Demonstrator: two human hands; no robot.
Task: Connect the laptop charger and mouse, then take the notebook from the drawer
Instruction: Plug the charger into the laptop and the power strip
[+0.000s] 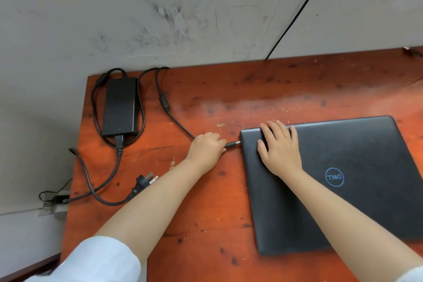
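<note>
A closed black laptop (pixel 343 190) lies on the right half of the reddish wooden desk (pixel 206 213). My left hand (pixel 206 151) pinches the charger's barrel plug (pixel 233 144), whose metal tip sits right at the laptop's left edge. My right hand (pixel 279 149) rests flat, fingers spread, on the lid's far left corner. The black charger brick (pixel 120 105) lies at the desk's far left, its cable (pixel 174 119) running to my left hand. The wall plug (pixel 144 182) lies loose on the desk. No mouse, drawer or notebook is in view.
A grey scuffed wall (pixel 183 7) stands behind the desk. A small metal connector (pixel 409 49) lies at the far right back edge. Beyond the desk's left edge, a power strip with a cord (pixel 57 199) sits on the floor. Wood dust dots the desk.
</note>
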